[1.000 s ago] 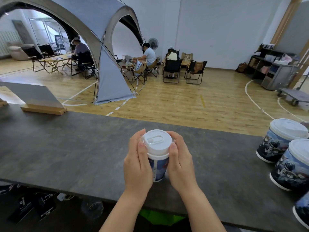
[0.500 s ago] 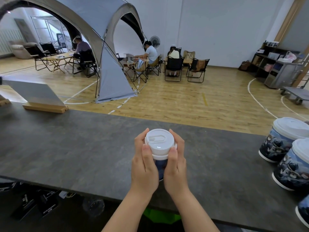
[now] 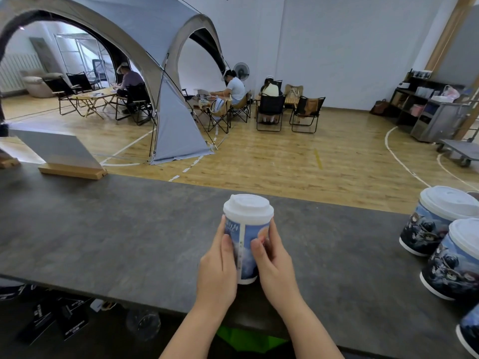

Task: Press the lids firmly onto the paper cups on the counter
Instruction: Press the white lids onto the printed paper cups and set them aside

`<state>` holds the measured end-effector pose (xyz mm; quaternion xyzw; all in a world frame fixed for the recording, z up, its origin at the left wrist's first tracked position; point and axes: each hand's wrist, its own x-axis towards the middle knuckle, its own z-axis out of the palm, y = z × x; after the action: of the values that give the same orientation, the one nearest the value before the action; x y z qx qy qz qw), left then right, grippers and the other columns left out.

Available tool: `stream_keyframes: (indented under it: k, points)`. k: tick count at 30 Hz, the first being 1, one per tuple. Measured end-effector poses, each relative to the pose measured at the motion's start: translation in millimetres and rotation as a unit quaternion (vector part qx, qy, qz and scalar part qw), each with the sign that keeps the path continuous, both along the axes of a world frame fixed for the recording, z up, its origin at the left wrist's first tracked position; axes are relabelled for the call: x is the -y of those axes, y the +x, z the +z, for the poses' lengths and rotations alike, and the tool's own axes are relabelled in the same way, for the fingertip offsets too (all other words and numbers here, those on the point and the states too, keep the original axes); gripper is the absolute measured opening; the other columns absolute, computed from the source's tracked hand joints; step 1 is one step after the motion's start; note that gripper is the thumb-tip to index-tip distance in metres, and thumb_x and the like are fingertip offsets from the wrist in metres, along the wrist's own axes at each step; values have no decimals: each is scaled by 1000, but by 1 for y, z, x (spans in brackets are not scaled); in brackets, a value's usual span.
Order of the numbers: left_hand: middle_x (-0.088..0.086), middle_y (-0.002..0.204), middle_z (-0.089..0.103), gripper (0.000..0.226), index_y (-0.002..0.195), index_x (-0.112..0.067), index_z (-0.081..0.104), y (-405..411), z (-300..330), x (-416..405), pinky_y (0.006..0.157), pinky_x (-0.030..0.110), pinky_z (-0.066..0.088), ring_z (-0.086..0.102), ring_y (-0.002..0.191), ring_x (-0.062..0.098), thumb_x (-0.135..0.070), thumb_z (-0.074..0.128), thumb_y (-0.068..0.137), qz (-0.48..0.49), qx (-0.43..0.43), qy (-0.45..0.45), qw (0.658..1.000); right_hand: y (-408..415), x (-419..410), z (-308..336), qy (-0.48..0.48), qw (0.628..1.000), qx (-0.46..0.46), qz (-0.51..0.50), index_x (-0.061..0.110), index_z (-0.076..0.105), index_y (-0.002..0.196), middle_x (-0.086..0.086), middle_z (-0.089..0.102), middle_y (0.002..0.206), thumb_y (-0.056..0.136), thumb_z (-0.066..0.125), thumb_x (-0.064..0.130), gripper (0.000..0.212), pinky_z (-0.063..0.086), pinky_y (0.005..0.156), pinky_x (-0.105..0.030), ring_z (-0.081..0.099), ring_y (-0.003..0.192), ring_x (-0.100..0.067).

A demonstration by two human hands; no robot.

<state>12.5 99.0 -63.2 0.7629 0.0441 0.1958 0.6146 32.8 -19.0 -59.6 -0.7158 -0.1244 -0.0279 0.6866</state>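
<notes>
A blue printed paper cup capped by a white plastic lid is seen standing upright on the dark grey stone-look table, low in the centre of the frame. Its lower wall is gripped from both sides: the left hand is curled round the left side, the right hand round the right. Three more lidded paper cups are grouped at the right edge of the frame, well apart from the held cup.

- Left of the held cup, the table lies bare up to the wooden sign stand.
- Right of the held cup, lidded cups crowd the table's far end.
</notes>
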Motion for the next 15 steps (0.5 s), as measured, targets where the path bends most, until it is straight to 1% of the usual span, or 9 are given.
stream_keyframes:
  k: [2, 3, 5, 6, 8, 9, 12, 15]
  points:
    - [-35, 112, 58, 43, 149, -35, 39, 3, 1, 0, 83, 5, 44, 57, 99, -24, -30, 34, 107, -10, -4, 18, 1000, 8, 2, 4, 21, 999, -20, -29, 22, 47, 146, 8, 70, 122, 90, 53, 46, 60, 54, 93, -22, 66, 113, -5]
    - [-37, 112, 56, 44, 150, -34, 36, 3, 1, 1, 82, 4, 44, 57, 99, -24, -27, 36, 107, -19, -6, 20, 1000, 11, 3, 5, 26, 998, -28, -43, 20, 54, 141, 6, 72, 119, 91, 52, 46, 57, 55, 90, -22, 68, 110, -6]
    - [-34, 121, 56, 46, 151, -34, 32, 3, -1, 3, 85, 4, 43, 55, 104, -24, -22, 37, 107, -30, -10, 22, 999, 14, 6, 6, 36, 996, -45, -64, 17, 63, 131, 3, 75, 113, 91, 49, 48, 53, 56, 84, -21, 70, 106, -10]
    - [-32, 125, 55, 47, 152, -33, 30, 3, -2, 4, 86, 3, 42, 54, 106, -24, -20, 38, 107, -31, -10, 23, 999, 16, 7, 6, 40, 995, -51, -69, 17, 67, 126, 1, 76, 109, 91, 48, 48, 51, 58, 83, -24, 71, 104, -14]
    - [-32, 128, 53, 49, 152, -34, 28, 2, -6, 6, 88, 4, 42, 53, 110, -22, -18, 39, 107, -35, -13, 20, 999, 16, 8, 4, 64, 993, -69, -66, 14, 71, 114, -5, 77, 102, 92, 46, 48, 48, 59, 84, -37, 74, 98, -22]
    - [-32, 129, 53, 50, 151, -36, 27, 1, -8, 7, 87, 5, 43, 54, 111, -20, -17, 40, 106, -37, -13, 18, 999, 17, 9, 4, 82, 992, -78, -62, 11, 72, 110, -8, 78, 99, 93, 46, 47, 47, 59, 81, -38, 74, 95, -25]
    - [-29, 139, 48, 48, 145, -44, 25, 1, -10, 11, 94, 7, 43, 51, 121, -17, -20, 41, 107, -36, 1, 12, 999, 21, 13, 4, 112, 987, -100, -51, 5, 73, 103, -13, 78, 93, 100, 42, 36, 44, 59, 68, -28, 76, 85, -25]
    - [-32, 142, 43, 46, 142, -46, 27, 2, -9, 18, 99, 6, 39, 44, 129, -16, -33, 39, 99, -33, 19, -9, 999, 25, 15, 5, 133, 983, -117, -42, 6, 73, 100, -13, 78, 92, 104, 40, 32, 42, 59, 65, -27, 76, 82, -24]
